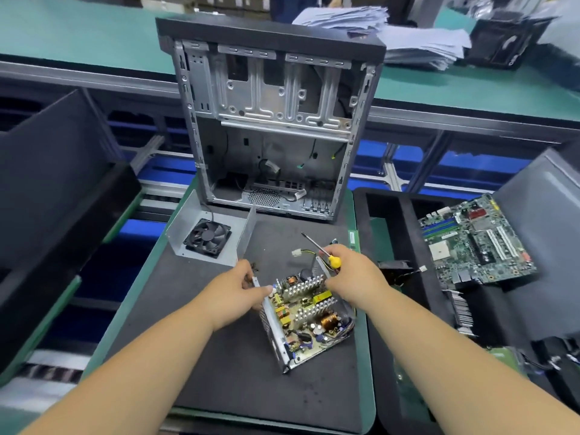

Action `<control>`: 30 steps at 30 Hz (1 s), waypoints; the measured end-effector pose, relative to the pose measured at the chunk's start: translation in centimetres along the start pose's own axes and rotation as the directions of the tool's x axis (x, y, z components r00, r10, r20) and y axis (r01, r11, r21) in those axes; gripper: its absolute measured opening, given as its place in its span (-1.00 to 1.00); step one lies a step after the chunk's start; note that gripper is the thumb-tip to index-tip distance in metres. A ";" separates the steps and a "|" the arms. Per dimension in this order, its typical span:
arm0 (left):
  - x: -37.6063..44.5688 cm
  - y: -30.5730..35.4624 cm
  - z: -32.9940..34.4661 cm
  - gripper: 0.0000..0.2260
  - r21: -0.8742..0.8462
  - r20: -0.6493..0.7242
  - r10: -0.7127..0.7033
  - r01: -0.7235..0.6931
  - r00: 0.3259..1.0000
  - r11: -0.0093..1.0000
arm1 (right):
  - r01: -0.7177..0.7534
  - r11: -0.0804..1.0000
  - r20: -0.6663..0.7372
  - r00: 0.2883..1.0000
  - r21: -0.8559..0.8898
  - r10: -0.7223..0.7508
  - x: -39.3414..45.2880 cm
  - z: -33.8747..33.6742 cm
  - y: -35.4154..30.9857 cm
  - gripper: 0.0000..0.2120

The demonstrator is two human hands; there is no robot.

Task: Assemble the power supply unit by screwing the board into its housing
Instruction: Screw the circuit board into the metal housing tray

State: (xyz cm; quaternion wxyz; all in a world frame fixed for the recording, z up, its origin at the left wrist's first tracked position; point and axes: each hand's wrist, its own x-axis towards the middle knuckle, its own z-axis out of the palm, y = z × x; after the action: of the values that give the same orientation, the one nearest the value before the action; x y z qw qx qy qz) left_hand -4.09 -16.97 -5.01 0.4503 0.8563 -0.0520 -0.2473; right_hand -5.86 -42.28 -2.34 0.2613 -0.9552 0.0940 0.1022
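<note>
On the dark surface (219, 356), the left hand (233, 295) is pinching the housing (272, 321) wall holding the board (309, 318) while the right hand (351, 277) is gripping a yellow-handled screwdriver (326, 254), which should be stood upright on a screw before turning.

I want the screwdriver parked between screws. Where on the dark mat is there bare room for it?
The widest bare patch of the dark mat is the near part, between the forearms, below the power supply unit. A smaller one lies between the fan cover and the left hand. Around the right hand holding the screwdriver, loose wires crowd it.
</note>
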 end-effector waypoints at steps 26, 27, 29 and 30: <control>3.0 4.4 0.0 -0.43 0.445 0.024 0.346 -0.320 0.938 0.837 | 0.312 0.937 0.184 0.942 -0.156 -0.282 1.0 -0.8 -1.3 -0.40; 3.6 4.9 0.3 -0.43 0.478 0.109 0.354 -0.361 0.929 0.800 | 0.309 0.937 0.191 0.941 -0.160 -0.278 0.9 -0.9 -1.4 -0.40; 4.6 5.6 0.6 -0.54 0.525 0.269 0.315 -0.413 0.910 0.744 | 0.307 0.939 0.207 0.940 -0.157 -0.272 0.6 -1.2 -1.6 -0.46; 4.9 5.8 0.7 -0.61 0.541 0.308 0.277 -0.407 0.910 0.736 | 0.312 0.934 0.208 0.939 -0.175 -0.275 0.4 -1.4 -1.7 -0.51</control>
State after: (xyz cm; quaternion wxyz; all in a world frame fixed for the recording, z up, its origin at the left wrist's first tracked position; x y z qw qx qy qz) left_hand 0.65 -22.39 -2.58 0.1891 0.8985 -0.3304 -0.2185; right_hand -4.87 -41.58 -0.47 0.1810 -0.9671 -0.0852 0.1569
